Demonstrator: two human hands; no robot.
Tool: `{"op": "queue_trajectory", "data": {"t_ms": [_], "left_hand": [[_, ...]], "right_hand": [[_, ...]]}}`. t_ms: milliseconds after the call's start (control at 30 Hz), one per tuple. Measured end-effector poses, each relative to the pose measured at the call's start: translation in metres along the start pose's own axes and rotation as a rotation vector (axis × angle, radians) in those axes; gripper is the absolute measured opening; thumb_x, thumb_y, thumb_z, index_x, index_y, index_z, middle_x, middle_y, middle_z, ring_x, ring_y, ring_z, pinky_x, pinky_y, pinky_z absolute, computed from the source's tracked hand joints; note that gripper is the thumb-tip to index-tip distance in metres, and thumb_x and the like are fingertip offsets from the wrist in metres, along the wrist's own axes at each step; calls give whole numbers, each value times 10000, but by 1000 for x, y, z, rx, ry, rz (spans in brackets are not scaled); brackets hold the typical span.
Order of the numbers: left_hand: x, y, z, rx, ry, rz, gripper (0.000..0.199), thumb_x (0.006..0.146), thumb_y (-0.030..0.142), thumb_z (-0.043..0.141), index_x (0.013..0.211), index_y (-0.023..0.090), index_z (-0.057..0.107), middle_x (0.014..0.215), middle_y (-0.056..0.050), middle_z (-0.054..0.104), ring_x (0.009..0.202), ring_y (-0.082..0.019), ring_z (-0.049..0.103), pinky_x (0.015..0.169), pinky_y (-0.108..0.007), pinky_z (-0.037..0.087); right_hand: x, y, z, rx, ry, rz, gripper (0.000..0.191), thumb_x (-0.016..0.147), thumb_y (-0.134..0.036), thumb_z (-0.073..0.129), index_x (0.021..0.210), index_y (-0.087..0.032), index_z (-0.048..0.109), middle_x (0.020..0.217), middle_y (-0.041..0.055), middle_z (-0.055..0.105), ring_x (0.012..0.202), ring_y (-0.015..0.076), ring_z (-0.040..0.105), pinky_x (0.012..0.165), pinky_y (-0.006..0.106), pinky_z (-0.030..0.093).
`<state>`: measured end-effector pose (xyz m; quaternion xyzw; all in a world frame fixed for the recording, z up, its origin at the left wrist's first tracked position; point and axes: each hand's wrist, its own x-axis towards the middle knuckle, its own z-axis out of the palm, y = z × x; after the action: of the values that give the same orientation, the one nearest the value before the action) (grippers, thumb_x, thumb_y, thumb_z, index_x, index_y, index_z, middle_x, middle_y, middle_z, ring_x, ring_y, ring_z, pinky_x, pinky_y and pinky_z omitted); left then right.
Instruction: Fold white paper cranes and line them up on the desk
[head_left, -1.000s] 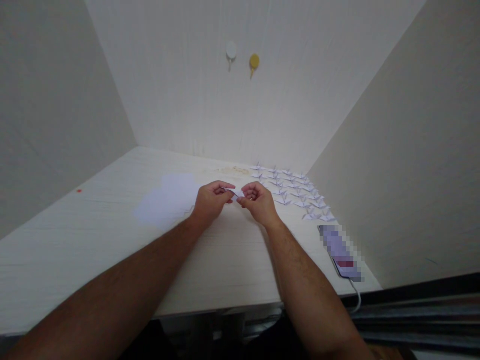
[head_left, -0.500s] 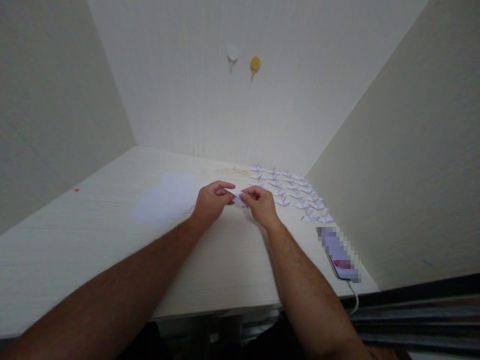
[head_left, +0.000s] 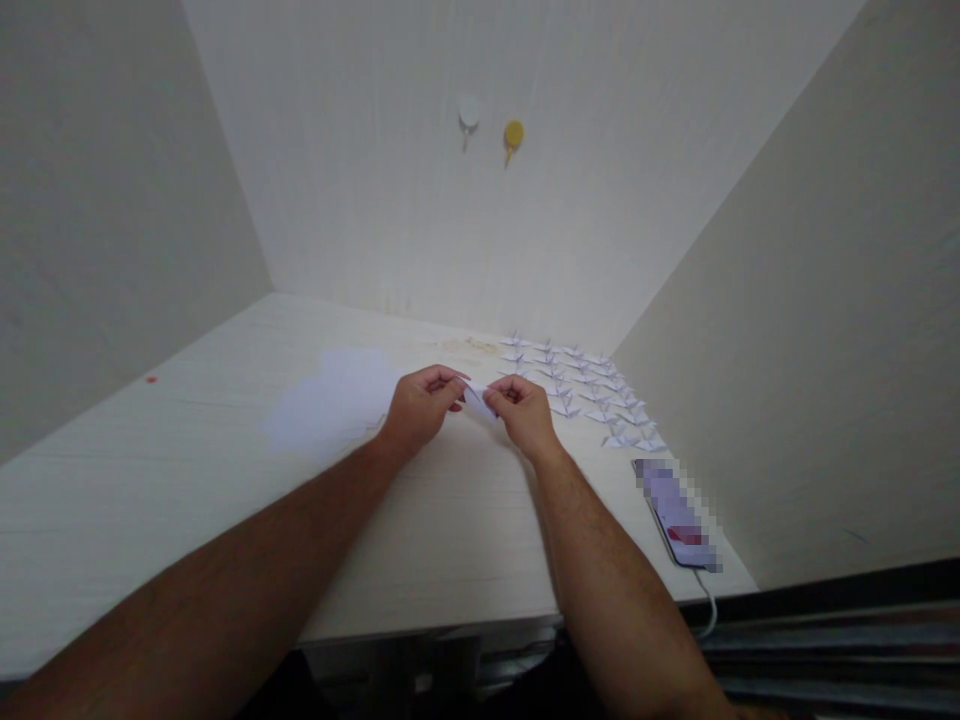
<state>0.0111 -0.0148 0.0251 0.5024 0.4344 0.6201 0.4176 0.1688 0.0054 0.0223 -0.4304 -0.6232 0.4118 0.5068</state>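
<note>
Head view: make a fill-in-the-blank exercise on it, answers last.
The left hand and right hand hold a paper whose colour is ____.
In the picture, the cranes lie to the ____ of the sheets.
Beside the white hook on the wall is a ____ one.
Missing words: white; right; yellow.

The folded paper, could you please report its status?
Left hand, right hand: both pinching. Folded paper: held between them. Paper cranes: off right, seemingly not in the way.
</note>
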Motion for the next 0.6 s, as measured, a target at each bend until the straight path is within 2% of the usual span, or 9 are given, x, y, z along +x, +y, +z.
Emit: {"op": "queue_trajectory", "data": {"t_ms": [167, 300, 600], "left_hand": [[0, 1, 2, 78, 37, 47, 180, 729, 318, 679, 724, 139, 676, 629, -18, 657, 538, -114, 586, 532, -232, 501], [-3, 4, 5, 96, 42, 28, 181, 735, 315, 669, 731, 134, 678, 646, -17, 662, 535, -109, 586, 515, -222, 492], [-3, 3, 4, -9, 38, -11, 188, 712, 314, 684, 742, 129, 677, 673, -26, 671, 585, -128, 615, 563, -252, 521]], "right_hand": [[-2, -2, 2, 37, -55, 6, 194, 681, -347, 701, 710, -173, 620, 569, -17, 596, 496, 106, 516, 503, 241, 400], [-3, -2, 4, 52, -86, 21, 248, 655, -374, 739, 747, -166, 639, 592, -8, 619, 512, 104, 528, 509, 236, 414], [-2, -2, 5, 111, -66, 92, 318, 644, -441, 744, 769, -163, 652, 598, 5, 641, 507, 119, 550, 499, 245, 430]]}}
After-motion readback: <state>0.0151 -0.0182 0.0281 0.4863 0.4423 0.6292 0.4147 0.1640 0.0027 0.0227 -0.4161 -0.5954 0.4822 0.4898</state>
